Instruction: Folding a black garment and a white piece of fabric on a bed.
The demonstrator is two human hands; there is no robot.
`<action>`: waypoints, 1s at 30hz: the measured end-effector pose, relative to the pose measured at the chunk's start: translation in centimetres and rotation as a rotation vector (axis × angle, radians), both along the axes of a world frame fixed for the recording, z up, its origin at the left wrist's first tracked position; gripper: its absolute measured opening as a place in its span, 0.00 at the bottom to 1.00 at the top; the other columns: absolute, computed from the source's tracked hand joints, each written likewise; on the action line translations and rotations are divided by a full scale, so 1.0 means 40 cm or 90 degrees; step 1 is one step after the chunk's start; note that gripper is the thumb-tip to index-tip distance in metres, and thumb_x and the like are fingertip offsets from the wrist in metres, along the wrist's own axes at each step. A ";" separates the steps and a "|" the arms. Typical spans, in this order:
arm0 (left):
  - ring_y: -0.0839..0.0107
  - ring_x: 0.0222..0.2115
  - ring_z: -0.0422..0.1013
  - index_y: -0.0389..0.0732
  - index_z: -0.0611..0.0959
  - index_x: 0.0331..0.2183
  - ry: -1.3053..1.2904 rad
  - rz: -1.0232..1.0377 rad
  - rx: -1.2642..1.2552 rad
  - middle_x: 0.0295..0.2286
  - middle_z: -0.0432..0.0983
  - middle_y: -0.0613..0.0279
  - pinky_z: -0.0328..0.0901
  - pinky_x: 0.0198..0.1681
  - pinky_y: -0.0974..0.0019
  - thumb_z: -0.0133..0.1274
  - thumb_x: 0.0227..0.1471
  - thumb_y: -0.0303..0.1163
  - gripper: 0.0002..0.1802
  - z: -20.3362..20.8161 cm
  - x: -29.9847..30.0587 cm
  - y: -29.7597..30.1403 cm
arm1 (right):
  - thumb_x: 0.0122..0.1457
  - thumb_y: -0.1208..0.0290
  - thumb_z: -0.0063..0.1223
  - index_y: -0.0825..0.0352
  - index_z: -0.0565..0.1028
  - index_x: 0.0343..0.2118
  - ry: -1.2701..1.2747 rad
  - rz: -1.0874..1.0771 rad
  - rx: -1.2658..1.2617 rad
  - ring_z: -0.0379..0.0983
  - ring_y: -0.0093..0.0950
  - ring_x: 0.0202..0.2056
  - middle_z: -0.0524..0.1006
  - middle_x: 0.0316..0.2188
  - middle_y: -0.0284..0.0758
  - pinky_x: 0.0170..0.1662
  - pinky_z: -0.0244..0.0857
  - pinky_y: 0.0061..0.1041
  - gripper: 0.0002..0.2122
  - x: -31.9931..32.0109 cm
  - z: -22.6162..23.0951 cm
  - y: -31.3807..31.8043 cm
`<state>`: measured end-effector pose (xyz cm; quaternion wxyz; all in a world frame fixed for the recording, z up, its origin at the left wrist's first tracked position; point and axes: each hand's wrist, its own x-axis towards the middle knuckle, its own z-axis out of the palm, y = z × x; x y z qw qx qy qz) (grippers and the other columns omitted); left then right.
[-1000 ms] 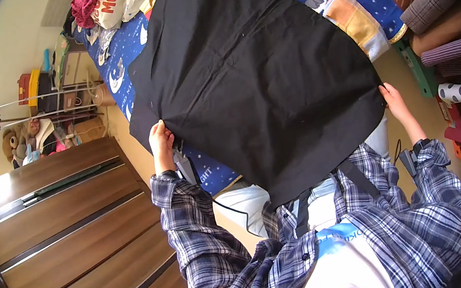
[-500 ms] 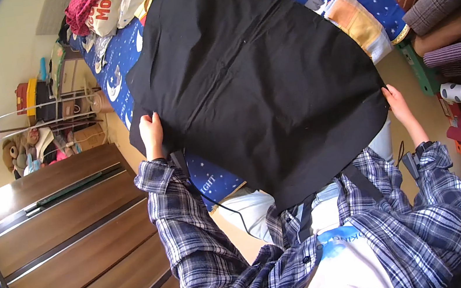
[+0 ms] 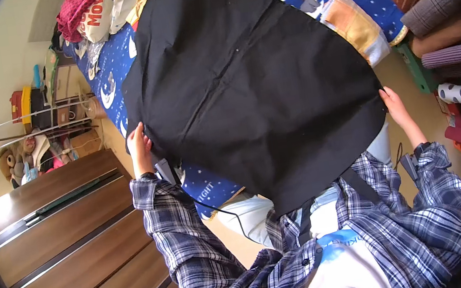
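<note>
A large piece of black fabric [image 3: 270, 91] is spread out before me, with a crease running slantwise across it. My left hand [image 3: 140, 149] pinches its left edge. At the right edge, my right hand [image 3: 393, 103] grips the cloth between thumb and fingers. The near end hangs down in a rounded point in front of my lap, while the far end lies over a bed with a blue moon-and-star sheet [image 3: 212, 185].
Beside the cloth's right edge lies a packet of orange and white cloth [image 3: 350, 24]. Fabric rolls [image 3: 454, 56] are stacked at the right. A brown wooden drawer unit [image 3: 71, 225] stands at the left, behind it a rack with bags [image 3: 31, 107]. Bags [image 3: 97, 15] sit on the bed's far left.
My left hand has moved left and slightly nearer, drawing the fabric's left edge outward and flattening it. The right hand has hardly moved and keeps its grip.
</note>
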<state>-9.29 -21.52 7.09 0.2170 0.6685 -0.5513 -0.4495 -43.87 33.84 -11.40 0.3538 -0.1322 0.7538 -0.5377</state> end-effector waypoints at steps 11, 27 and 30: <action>0.60 0.27 0.69 0.32 0.75 0.27 -0.434 -0.237 -0.383 0.24 0.72 0.50 0.62 0.33 0.64 0.51 0.42 0.42 0.19 -0.040 -0.003 -0.169 | 0.58 0.65 0.37 0.72 0.67 0.36 0.023 -0.027 0.046 0.61 0.16 0.36 0.68 0.32 0.28 0.41 0.54 0.15 0.13 0.027 0.051 0.028; 0.79 0.14 0.59 0.46 0.70 0.22 0.062 0.035 0.151 0.14 0.60 0.74 0.52 0.16 0.77 0.50 0.43 0.37 0.08 -0.024 0.058 -0.194 | 0.57 0.62 0.38 0.77 0.59 0.47 -0.042 -0.061 0.181 0.58 0.23 0.47 0.65 0.45 0.38 0.50 0.48 0.19 0.22 0.026 0.035 0.133; 0.78 0.12 0.57 0.43 0.72 0.25 -0.067 0.035 -0.057 0.14 0.60 0.72 0.51 0.15 0.75 0.52 0.41 0.40 0.12 0.007 -0.033 -0.182 | 0.57 0.63 0.37 0.76 0.61 0.45 0.037 -0.095 0.198 0.59 0.22 0.44 0.66 0.42 0.36 0.49 0.50 0.19 0.20 0.035 0.003 0.181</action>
